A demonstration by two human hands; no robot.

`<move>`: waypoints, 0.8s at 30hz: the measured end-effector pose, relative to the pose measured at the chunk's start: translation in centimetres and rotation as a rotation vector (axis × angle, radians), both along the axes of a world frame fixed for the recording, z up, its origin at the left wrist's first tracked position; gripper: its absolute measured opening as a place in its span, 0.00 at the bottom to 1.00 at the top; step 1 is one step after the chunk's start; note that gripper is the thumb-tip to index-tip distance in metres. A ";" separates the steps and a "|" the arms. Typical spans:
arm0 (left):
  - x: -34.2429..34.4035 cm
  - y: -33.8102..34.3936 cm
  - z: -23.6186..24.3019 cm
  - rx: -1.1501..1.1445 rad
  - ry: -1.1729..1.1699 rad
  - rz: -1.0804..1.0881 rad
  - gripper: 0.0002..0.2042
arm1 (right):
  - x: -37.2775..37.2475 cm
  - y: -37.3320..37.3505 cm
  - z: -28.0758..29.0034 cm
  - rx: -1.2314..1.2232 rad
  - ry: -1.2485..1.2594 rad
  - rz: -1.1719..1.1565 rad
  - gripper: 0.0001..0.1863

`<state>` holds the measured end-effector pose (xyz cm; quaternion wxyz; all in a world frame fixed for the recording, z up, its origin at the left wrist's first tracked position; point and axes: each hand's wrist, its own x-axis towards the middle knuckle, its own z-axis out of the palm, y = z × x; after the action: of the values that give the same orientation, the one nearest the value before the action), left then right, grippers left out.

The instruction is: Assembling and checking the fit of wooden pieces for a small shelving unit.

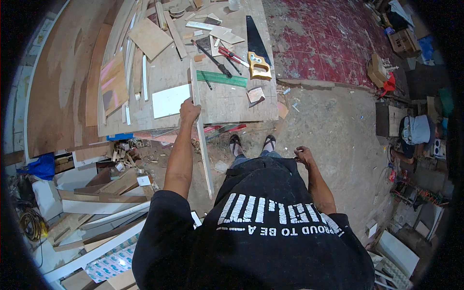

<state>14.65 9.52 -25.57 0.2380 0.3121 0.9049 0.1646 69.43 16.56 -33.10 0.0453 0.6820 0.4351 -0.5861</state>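
Note:
My left hand point(190, 111) is closed round a long, pale wooden board point(203, 150), seen nearly edge-on. The board's far end reaches over the workbench point(227, 104), and its near end sticks out past the bench edge beside my body. Just left of that hand lies a white rectangular panel point(169, 101). A green ruler-like strip point(222, 79) lies right of the board, with a dark bar-shaped tool point(212, 59) and a red-handled tool point(234, 56) beyond it. Apart from the bench, my right hand point(303, 155) hangs at my side, fingers curled; what they hold, if anything, is hidden.
A handsaw point(258, 50) with a yellow handle lies near the bench's right edge. Wood offcuts point(151, 38) cover the far left of the bench. Scrap boards point(104, 198) are heaped on the floor at left. Another person point(414, 130) crouches at far right, near cardboard boxes point(404, 42).

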 end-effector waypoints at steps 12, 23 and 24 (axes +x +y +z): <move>0.0 0.3 -0.1 -0.008 0.032 -0.036 0.20 | 0.7 -1.4 -0.3 0.002 -0.015 -0.037 0.22; -0.2 0.3 -0.5 0.022 0.026 -0.036 0.21 | 1.3 -2.7 -1.2 0.061 -0.036 -0.019 0.22; -0.1 0.3 -0.3 0.028 0.030 -0.039 0.21 | 1.4 -2.9 -1.2 0.048 -0.057 -0.016 0.22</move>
<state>14.58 9.83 -25.84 0.2234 0.3356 0.8996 0.1678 70.80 13.70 -34.34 0.0365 0.7028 0.4422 -0.5560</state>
